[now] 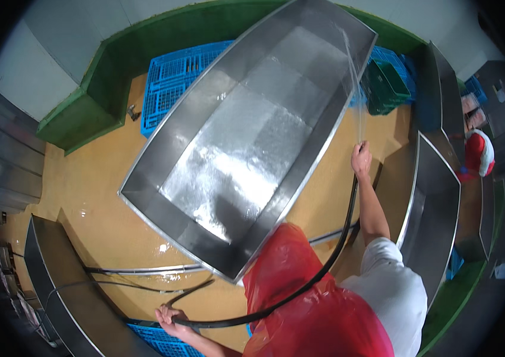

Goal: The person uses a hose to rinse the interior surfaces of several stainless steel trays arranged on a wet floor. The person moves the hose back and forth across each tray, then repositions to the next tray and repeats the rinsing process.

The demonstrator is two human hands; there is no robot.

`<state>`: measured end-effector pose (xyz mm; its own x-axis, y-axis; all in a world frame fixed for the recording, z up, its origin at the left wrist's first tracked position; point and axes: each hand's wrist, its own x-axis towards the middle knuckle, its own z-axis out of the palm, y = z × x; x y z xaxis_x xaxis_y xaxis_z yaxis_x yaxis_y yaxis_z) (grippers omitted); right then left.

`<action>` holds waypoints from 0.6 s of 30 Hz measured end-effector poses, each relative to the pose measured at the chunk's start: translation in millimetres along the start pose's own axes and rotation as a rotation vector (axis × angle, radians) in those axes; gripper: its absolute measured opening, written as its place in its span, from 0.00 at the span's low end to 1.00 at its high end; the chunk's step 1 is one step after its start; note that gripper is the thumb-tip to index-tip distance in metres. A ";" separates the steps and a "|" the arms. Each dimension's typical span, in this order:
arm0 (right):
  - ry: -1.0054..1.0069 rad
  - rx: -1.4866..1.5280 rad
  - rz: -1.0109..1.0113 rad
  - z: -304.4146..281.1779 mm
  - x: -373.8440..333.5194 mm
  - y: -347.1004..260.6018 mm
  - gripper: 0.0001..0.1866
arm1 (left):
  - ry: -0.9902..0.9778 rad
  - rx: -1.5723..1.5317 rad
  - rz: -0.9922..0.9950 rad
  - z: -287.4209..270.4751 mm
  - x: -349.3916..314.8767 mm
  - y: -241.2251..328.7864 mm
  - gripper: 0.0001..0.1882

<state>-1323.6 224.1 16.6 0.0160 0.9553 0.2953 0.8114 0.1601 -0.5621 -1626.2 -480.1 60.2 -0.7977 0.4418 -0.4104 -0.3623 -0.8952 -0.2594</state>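
Note:
A large stainless steel tub (246, 125) lies slantwise before me, its bottom wet and shiny. My right hand (360, 159) is closed round the end of a black hose (252, 319), out beyond the tub's right side. From there a thin stream of water (356, 89) shoots away over the tub's right rim toward its far end. The hose loops back across my red plastic apron (306, 268) to my left hand (172, 318), low at the left, whose fingers wrap round it. More hose trails on the floor beyond that hand.
Blue plastic pallets (172, 83) and green crates (386, 89) stand behind the tub. Metal troughs flank me at left (65, 279) and right (434, 196). A green ledge (80, 122) runs along the wall. A person in red and white (478, 153) is at the far right. The tan floor (100, 205) looks wet.

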 end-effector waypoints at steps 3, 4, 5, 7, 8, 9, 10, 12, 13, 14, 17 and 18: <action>0.027 -0.035 -0.057 -22.1 -68.3 -0.1 0.14 | 0.015 -0.133 -0.098 17.0 -2.4 35.1 0.15; 0.005 -0.017 -0.036 -26.1 -87.1 -9.7 0.15 | 0.013 -0.137 -0.110 29.6 -12.8 53.8 0.15; -0.017 0.001 -0.016 -32.9 -101.0 -20.3 0.15 | -0.003 -0.127 -0.102 34.9 -17.0 67.4 0.15; 0.005 0.051 -0.041 -40.8 -123.6 -36.4 0.15 | -0.016 -0.127 -0.105 51.3 -22.1 85.9 0.15; 0.013 0.048 -0.011 -41.3 -133.1 -40.1 0.15 | -0.029 -0.115 -0.087 60.7 -25.5 93.1 0.16; 0.019 0.043 0.015 -43.7 -138.1 -41.8 0.15 | -0.050 -0.080 -0.124 71.7 -23.2 98.1 0.16; 0.021 0.065 0.058 -47.2 -145.3 -40.5 0.15 | -0.068 -0.063 -0.130 83.5 -23.4 96.8 0.16; 0.064 0.046 0.085 -52.3 -158.0 -41.8 0.16 | -0.086 -0.048 -0.108 105.4 -17.7 96.6 0.16; 0.071 0.055 0.074 -53.4 -150.5 -27.0 0.16 | -0.099 -0.056 -0.109 114.8 -12.6 86.6 0.16; 0.103 0.040 0.057 -50.0 -146.7 -11.2 0.16 | -0.079 -0.028 -0.143 125.3 -8.8 82.8 0.15; 0.080 0.140 0.083 -37.8 -153.4 -1.0 0.17 | -0.101 0.044 -0.164 143.9 -14.7 71.9 0.13; 0.127 0.146 0.043 -33.8 -157.6 1.6 0.17 | -0.090 0.051 -0.163 150.9 -17.3 75.5 0.12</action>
<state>-1305.1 65.4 -4.7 0.1299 0.9246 0.3580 0.7153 0.1626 -0.6796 -1712.5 -564.2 179.6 -0.7652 0.5766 -0.2864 -0.5126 -0.8148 -0.2708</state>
